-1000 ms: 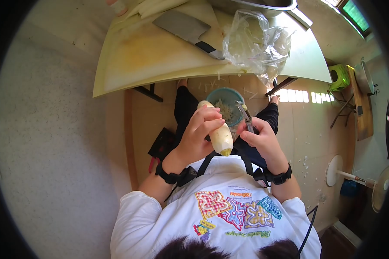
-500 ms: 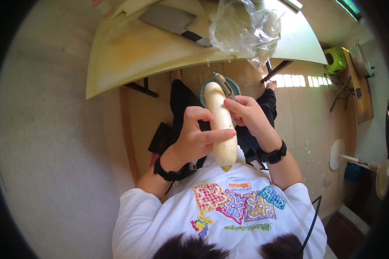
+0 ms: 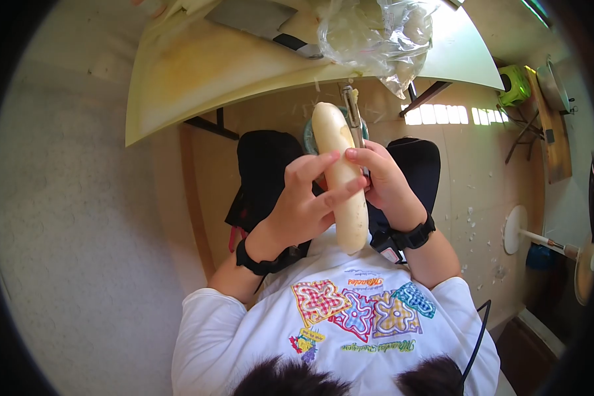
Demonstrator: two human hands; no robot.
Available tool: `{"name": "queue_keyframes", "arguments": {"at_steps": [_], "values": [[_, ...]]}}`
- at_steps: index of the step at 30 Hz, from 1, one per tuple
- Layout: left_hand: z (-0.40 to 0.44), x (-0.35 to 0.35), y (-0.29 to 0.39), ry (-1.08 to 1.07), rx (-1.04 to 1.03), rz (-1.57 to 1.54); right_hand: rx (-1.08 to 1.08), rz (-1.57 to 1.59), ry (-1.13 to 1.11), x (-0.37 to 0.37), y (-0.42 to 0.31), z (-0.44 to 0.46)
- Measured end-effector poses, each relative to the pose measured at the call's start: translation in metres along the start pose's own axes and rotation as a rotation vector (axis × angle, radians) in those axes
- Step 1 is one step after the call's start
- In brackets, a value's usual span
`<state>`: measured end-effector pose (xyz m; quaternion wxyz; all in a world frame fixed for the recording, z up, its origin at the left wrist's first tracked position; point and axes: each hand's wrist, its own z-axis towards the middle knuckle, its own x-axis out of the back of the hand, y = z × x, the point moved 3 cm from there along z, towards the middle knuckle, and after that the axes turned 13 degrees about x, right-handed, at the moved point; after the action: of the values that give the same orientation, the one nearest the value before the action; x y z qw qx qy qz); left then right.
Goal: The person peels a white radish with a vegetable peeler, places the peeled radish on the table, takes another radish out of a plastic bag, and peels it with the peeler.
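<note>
A long white daikon radish [image 3: 347, 204] points away from me above my lap, most of its surface pale and smooth. My left hand [image 3: 305, 197] is closed around its middle, fingers lying across the top. Held in my right hand [image 3: 388, 178] is a metal peeler [image 3: 354, 113], which stands along the radish's right side near the far end. My right thumb touches the radish. Partly hidden beneath the radish is a teal basin [image 3: 308, 136] on the floor.
On the table [image 3: 178, 86] in front lie a cleaver [image 3: 261, 23] and a clear plastic bag [image 3: 379, 43]. To the right are a green stool [image 3: 515, 86], a wooden board [image 3: 556, 142] and a white fan [image 3: 516, 230]. White scraps dot the floor.
The radish has turned, so its brownish tip no longer shows. The peeler stands more upright and farther forward. My knees have come up into view on both sides.
</note>
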<state>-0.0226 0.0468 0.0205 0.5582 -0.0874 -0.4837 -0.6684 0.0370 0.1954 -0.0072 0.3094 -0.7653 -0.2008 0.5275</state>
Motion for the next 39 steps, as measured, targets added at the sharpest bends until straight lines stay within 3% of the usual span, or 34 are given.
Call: {"name": "queue_keyframes", "arguments": {"at_steps": [2,3,6,8,10,12,14,16,17,19,23,28,32,35,39], "values": [[-0.003,-0.006,-0.004,-0.011,0.055,0.027,0.031,0.009,0.002,-0.003,0.000,0.001],[-0.006,-0.011,-0.007,-0.023,0.249,-0.281,0.036,0.029,0.063,-0.002,0.002,0.002],[-0.008,-0.022,-0.005,-0.034,0.527,-0.933,0.032,0.085,0.147,0.006,0.012,0.007],[-0.007,-0.023,-0.009,-0.298,1.009,-1.420,0.025,0.130,0.178,0.006,0.014,0.010],[-0.005,-0.020,-0.018,-0.416,0.980,-1.438,0.064,0.040,0.145,0.002,0.006,0.009],[-0.002,-0.016,-0.019,-0.452,0.998,-1.906,0.050,-0.014,0.141,0.001,0.004,0.010],[-0.005,-0.022,-0.023,-0.403,0.944,-1.861,0.038,-0.069,0.134,-0.002,0.002,0.011],[-0.009,-0.028,-0.030,-0.394,1.145,-1.841,0.025,-0.138,0.146,-0.005,0.002,0.011],[-0.009,-0.027,-0.030,-0.391,1.147,-1.842,0.022,-0.139,0.146,-0.004,0.002,0.010],[-0.010,-0.025,-0.033,-0.360,1.218,-1.546,0.009,-0.238,0.129,0.000,0.001,0.009],[-0.009,-0.023,-0.033,-0.291,1.285,-1.658,0.049,-0.421,0.121,-0.001,-0.004,0.007],[-0.019,-0.028,-0.042,-0.162,1.294,-1.786,0.097,-0.385,0.095,0.006,-0.005,-0.007],[-0.018,-0.025,-0.045,-0.092,1.316,-1.815,0.263,-0.635,-0.011,0.012,-0.022,-0.027],[-0.017,-0.027,-0.047,-0.054,1.430,-1.790,0.458,-1.126,-0.252,0.001,-0.030,-0.041],[-0.017,-0.034,-0.051,-0.008,1.468,-1.826,0.584,-1.242,-0.411,-0.010,-0.030,-0.049]]}}
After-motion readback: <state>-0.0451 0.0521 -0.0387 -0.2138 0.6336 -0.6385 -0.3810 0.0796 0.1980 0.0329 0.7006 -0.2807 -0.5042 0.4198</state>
